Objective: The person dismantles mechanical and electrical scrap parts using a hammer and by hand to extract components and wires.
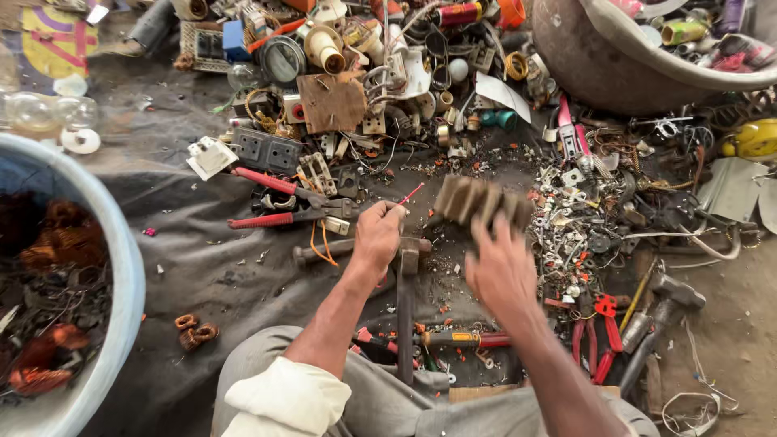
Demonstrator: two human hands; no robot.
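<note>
The right hand (pixel 503 271), blurred, gripped a ribbed metal block (pixel 483 201) above the tarp (pixel 202 267). The left hand (pixel 379 235) was closed around a thin red wire (pixel 410 194). The block looked whole, stripping barely begun

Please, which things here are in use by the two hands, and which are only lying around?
In use:
- left hand, pinching a thin red wire
- right hand, blurred, on the ribbed brown metal block

Lying about:
- red-handled pliers
- grey steel hammer
- pale blue plastic tub
- small copper coils
</note>
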